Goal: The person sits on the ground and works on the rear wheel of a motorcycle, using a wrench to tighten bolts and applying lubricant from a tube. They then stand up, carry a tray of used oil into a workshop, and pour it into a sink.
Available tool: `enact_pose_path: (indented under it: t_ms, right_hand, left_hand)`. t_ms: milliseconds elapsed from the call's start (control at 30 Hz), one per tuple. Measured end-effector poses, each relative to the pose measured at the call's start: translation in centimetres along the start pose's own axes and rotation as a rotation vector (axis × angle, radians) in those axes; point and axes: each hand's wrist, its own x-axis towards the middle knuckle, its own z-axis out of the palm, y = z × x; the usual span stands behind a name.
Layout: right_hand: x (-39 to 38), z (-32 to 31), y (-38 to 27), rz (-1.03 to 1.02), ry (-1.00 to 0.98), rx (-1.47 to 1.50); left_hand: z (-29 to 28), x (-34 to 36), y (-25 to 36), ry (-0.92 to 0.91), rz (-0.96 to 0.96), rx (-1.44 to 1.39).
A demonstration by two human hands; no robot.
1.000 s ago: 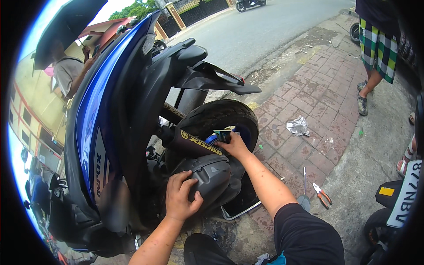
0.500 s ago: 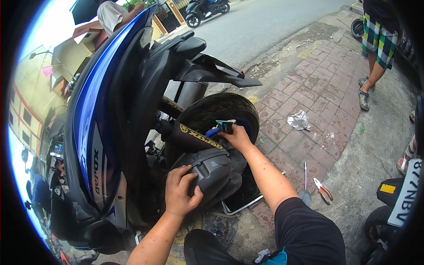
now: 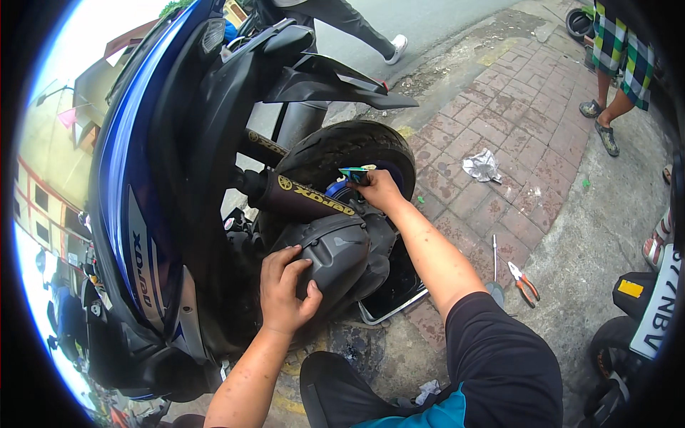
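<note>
Head view suggests work midway, with the right hand (image 3: 378,191) pinching a small dark-and-green packet (image 3: 354,172) beside the rear wheel (image 3: 391,146), the left hand (image 3: 287,292) spread against a dark engine cover (image 3: 335,250), pliers (image 3: 527,288) and screwdriver (image 3: 494,258) lying aside, and what is left impossible to tell.

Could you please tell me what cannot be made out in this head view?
Head view: small green-and-black object, lower part hidden by the right hand.
Head view: black rectangular tray, partly hidden by grey plastic casing.
Head view: person in green-checked shorts, torso cut by top edge.
</note>
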Motion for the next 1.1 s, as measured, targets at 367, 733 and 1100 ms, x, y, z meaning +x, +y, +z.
enact_pose_path:
  t_ms: [367,733,1100]
  right_hand:
    - [0.2,-0.1,0.3,0.001,-0.007,-0.021]
    - [0.0,0.8,0.7,-0.117,0.134,0.066]
    - [-0.2,0.5,-0.5,0.008,0.019,0.097]
  left_hand:
    - [0.0,0.3,0.1,0.001,0.007,-0.014]
    - [0.1,0.3,-0.1,0.013,0.004,-0.008]
    - [-0.2,0.1,-0.3,0.011,-0.009,-0.019]
